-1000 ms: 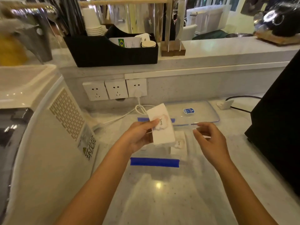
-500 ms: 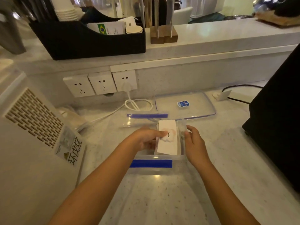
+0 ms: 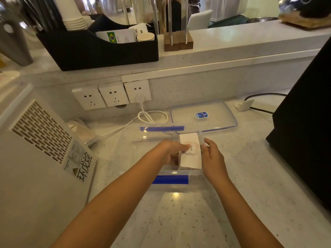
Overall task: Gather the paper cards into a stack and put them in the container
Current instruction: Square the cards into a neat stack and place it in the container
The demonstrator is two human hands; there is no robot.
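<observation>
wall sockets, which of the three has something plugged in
The rightmost wall socket, nearest the clear lid. A white plug sits in it, its cord looping down onto the counter. The middle socket and left socket are empty.

Warm, dim indoor light fell from overhead, leaving a bright glare spot on the speckled white marble counter [image 3: 176, 195]. Straight edges bowed toward the frame's borders, and the background shelf looked soft.
</observation>
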